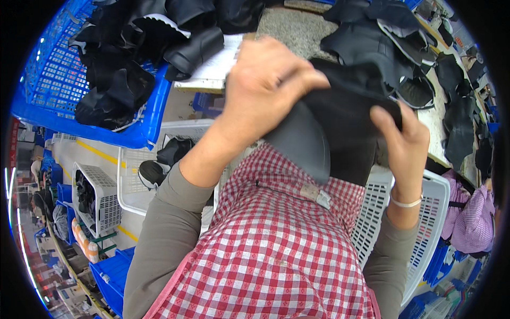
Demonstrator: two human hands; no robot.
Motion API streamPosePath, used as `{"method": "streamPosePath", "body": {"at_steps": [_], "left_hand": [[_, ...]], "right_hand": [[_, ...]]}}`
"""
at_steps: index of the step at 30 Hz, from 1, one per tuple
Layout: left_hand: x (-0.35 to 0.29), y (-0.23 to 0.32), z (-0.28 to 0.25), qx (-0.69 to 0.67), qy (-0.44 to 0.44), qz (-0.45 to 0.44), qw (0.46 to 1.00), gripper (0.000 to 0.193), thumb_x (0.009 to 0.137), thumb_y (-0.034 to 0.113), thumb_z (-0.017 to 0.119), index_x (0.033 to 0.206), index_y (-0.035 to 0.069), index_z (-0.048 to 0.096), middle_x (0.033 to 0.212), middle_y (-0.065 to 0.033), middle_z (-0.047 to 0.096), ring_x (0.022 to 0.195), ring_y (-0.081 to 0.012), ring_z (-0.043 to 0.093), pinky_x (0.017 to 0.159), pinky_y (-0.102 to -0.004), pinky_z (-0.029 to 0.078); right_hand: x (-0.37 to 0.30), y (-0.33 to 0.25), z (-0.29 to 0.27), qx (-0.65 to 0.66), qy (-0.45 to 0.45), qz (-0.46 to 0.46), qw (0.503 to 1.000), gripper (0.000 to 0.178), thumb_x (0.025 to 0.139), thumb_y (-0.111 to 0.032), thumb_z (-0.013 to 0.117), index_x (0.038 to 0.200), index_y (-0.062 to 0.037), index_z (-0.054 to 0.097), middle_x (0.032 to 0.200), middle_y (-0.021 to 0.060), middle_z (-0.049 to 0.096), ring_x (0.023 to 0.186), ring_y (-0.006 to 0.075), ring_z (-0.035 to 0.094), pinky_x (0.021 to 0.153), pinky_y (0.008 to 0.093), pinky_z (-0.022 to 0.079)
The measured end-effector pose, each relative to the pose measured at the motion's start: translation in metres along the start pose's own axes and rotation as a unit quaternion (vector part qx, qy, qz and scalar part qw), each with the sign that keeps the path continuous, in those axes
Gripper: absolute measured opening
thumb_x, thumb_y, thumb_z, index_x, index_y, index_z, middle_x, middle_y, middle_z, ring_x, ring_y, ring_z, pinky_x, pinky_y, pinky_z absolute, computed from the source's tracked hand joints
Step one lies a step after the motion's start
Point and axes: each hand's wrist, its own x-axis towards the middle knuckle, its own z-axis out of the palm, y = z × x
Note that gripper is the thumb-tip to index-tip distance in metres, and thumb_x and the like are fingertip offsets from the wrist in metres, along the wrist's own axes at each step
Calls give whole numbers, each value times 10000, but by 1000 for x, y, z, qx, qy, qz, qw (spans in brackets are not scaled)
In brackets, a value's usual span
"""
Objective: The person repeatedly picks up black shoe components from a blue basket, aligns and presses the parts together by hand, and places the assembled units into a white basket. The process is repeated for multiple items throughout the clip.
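A black shoe upper (348,106), smooth on one panel and matt on the inner side, is held up in front of my apron between both hands. My left hand (265,80), slightly blurred, is closed at its upper left edge with the thumb stretched along it; the fingertips are partly hidden. On the opposite edge, my right hand (405,135) pinches the material between thumb and fingers. A smooth curved panel (308,138) of the upper hangs down below my left hand. Beyond it lie more black uppers (361,48) on the worktable.
A blue basket (151,114) heaped with black uppers stands at the left. White crates (135,178) sit lower left, one with dark shoe pieces. Another white crate (433,212) is beside my right arm. A grey rough pad (295,32) lies on the table ahead.
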Motion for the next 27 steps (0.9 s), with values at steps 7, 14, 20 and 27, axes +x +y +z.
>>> {"method": "streamPosePath", "body": {"at_steps": [7,14,20,27], "left_hand": [[-37,-7,48,184,-70,-133,971,731,800,101,794,1486,156,546,1527,-170,503,1442,-416,405,1186,-546,321],[-44,-145,-24,150,41,-210,965,583,812,-216,501,1250,60,769,1247,-160,759,1229,-269,705,1090,-363,507],[66,-146,-103,334,90,-13,938,538,952,-195,517,1408,47,668,1377,-137,702,1302,-281,656,1143,-367,485],[31,-206,51,385,-387,-164,822,957,760,-114,653,1607,269,428,1707,-63,337,1567,-398,294,1211,-602,328]], "right_hand": [[48,31,134,425,-76,168,886,280,1048,-207,682,1227,8,669,1038,20,702,939,88,630,792,248,529],[33,105,99,372,-133,158,905,360,1074,-159,614,1385,24,627,1264,158,730,1179,224,701,972,346,578],[56,191,-14,292,175,275,899,247,1054,-208,661,1189,-4,700,1033,87,756,925,145,706,851,282,574],[47,221,13,607,128,429,657,595,1000,-347,744,1370,73,541,1326,247,645,1242,332,651,1109,433,519]]}}
